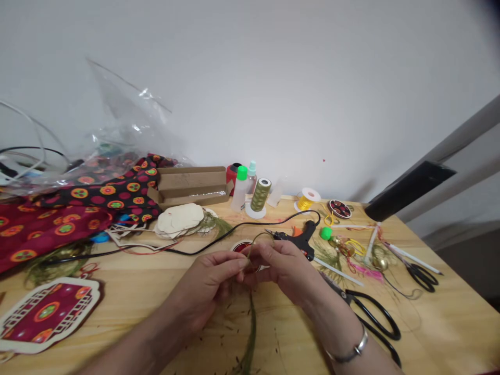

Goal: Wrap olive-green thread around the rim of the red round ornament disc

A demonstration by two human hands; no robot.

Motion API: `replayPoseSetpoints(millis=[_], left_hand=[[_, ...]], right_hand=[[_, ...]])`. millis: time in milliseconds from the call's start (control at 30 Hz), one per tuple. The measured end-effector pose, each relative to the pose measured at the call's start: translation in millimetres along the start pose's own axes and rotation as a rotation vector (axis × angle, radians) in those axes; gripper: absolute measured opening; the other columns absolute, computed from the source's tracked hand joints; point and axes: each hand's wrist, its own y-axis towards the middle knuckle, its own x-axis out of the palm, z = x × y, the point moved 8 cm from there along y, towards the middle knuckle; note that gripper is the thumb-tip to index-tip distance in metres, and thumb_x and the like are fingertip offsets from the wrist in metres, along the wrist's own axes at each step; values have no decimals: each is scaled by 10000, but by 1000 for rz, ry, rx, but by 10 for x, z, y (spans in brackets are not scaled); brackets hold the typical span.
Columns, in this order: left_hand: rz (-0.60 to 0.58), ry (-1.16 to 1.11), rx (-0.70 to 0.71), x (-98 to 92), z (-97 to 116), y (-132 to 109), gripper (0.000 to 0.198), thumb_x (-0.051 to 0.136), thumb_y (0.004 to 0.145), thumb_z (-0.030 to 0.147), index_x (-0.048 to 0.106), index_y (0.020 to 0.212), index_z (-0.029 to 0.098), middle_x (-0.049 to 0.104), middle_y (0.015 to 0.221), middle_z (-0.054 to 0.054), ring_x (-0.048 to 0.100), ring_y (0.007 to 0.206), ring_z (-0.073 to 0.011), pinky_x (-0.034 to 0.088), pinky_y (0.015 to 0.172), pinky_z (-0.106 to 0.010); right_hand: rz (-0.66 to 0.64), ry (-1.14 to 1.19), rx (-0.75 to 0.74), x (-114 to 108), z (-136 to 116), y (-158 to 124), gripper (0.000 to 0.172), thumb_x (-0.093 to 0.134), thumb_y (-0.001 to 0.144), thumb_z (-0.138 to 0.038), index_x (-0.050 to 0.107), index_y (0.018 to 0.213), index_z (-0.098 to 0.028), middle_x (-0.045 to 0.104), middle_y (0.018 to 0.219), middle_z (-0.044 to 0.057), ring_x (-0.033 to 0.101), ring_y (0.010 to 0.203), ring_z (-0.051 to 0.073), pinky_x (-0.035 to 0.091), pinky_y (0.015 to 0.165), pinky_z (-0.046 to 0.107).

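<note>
My left hand (213,278) and my right hand (287,268) meet at the middle of the table. Thumb and fingertips of each pinch a thin olive-green cord (258,236), which loops up above the fingers. Below them hangs a green tassel (250,333), its strands trailing toward the near edge. A small round red piece with a pale rim (239,245) shows just behind the fingers, largely covered; whether a hand touches it I cannot tell. Close beyond my right hand lies a black glue gun (300,242). Large black-handled scissors (375,312) rest beside my right forearm.
A framed red patterned panel (49,312) lies at left, near patterned fabric (78,208). Behind stand a cardboard box (191,187), a green-capped bottle (241,190), an olive thread spool (260,197) and a yellow cord spool (308,199). Smaller scissors (422,276) lie right; a black cable (234,226) crosses the table.
</note>
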Motion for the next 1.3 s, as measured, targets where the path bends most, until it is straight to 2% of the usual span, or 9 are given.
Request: replayPoseSetpoints(millis=[100,200,300,433,567,767,867,1000,1300], left_hand=[[8,-7,18,-21,4,12,131,662,663,254,633,614,136,489,474,50,314,391,-31,141,385,-171],[-42,-23,43,25,28,19,144,643,683,249,636,597,133,542,515,24,412,449,-56,198,408,-177],[-62,19,58,58,54,12,141,628,696,251,661,629,132,602,565,-1,446,484,-70,215,423,-188],[-22,58,51,46,61,-7,131,652,668,259,675,627,137,623,565,-1,443,482,-77,218,425,-193],[-14,51,60,52,76,-15,120,655,669,246,686,638,135,635,580,-6,479,523,-91,264,457,-188],[16,48,30,36,50,-7,100,668,653,239,696,655,143,546,484,45,367,425,-49,199,411,-184],[16,69,12,33,33,-10,142,668,656,273,689,662,133,507,470,51,306,403,-40,154,402,-189],[-2,91,17,30,33,-18,185,660,671,309,665,653,125,495,497,45,257,404,-35,113,402,-197],[-12,64,-32,28,-6,-12,223,674,651,325,678,732,117,493,493,46,272,383,-26,112,390,-181]], right_hand=[[-44,-47,20,39,14,2,238,619,729,-353,611,737,-115,614,647,34,592,617,132,489,594,272],[-68,-54,24,59,35,14,229,634,710,-332,623,780,-114,622,633,32,575,563,109,485,541,238],[-3,-64,20,9,43,28,227,663,669,-316,624,775,-119,603,566,6,521,455,80,444,439,199],[155,-199,13,-104,23,29,192,683,629,-290,602,633,-116,508,418,-44,410,357,40,295,355,151],[244,-293,-2,-163,6,28,172,668,622,-268,585,590,-121,466,393,-59,370,352,42,270,369,175],[279,-408,-40,-201,-9,30,170,634,648,-239,551,538,-141,461,409,-60,355,390,55,263,407,192],[280,-474,-96,-185,-62,20,174,618,665,-214,540,528,-142,483,451,-51,388,444,66,298,455,196],[272,-483,-94,-174,-72,14,158,601,682,-215,553,551,-140,512,500,-36,424,486,79,332,494,205],[298,-554,-117,-203,-108,4,145,591,678,-206,559,548,-151,550,540,-14,464,530,103,354,517,218]])
